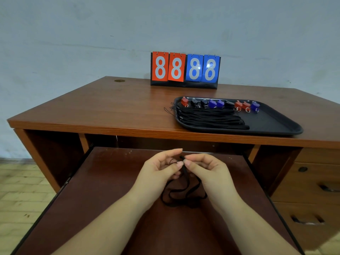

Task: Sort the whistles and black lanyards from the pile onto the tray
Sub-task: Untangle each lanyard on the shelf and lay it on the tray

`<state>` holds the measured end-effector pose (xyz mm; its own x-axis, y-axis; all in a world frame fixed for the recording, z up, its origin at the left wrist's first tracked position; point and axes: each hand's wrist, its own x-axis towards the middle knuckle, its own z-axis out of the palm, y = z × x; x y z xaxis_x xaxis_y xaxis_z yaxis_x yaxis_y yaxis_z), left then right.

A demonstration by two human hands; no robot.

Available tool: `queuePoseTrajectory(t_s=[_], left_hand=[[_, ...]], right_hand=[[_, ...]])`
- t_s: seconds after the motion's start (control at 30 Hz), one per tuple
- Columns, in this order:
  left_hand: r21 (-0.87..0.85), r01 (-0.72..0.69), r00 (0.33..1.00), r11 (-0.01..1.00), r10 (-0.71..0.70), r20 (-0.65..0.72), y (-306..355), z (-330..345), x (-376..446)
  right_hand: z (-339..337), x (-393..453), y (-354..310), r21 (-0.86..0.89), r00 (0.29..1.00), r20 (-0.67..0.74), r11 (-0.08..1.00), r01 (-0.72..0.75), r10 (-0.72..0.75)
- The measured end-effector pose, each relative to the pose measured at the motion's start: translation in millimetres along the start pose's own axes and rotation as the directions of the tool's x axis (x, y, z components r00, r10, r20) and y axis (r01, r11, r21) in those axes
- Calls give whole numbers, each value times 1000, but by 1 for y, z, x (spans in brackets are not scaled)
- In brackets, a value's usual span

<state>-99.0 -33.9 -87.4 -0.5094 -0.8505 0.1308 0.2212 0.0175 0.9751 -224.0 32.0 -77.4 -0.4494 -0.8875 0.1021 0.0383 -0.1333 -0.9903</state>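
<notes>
Now both pinching black lanyard (181,192) over pull-out shelf (103,181): left hand (161,168), right hand (207,170). Whistles (217,104), lanyards (207,116) on tray (272,124).

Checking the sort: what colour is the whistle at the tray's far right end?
Blue whistle, at the right end of the row, seen in the head view.

A thin black cord lanyard (181,195) dangles in loose loops. Red, black and blue plastic whistles (219,104) line the black plastic tray's (279,126) far edge. Straightened black lanyards (211,117) lie bundled before them.
</notes>
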Motion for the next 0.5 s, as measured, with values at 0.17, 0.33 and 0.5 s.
queuePoseTrajectory(t_s=[0.17, 0.33, 0.5], left_hand=[[75, -27, 1000, 997, 27, 5, 2, 2, -3], [70, -28, 999, 997, 30, -31, 2, 1, -2], [21, -9, 994, 1000, 11, -105, 2, -1, 2]], right_hand=[[-1, 0, -1, -48, 1000, 10, 999, 1, 0], [1, 0, 0, -36, 996, 86, 999, -12, 15], [0, 2, 4, -84, 985, 170, 996, 22, -8]])
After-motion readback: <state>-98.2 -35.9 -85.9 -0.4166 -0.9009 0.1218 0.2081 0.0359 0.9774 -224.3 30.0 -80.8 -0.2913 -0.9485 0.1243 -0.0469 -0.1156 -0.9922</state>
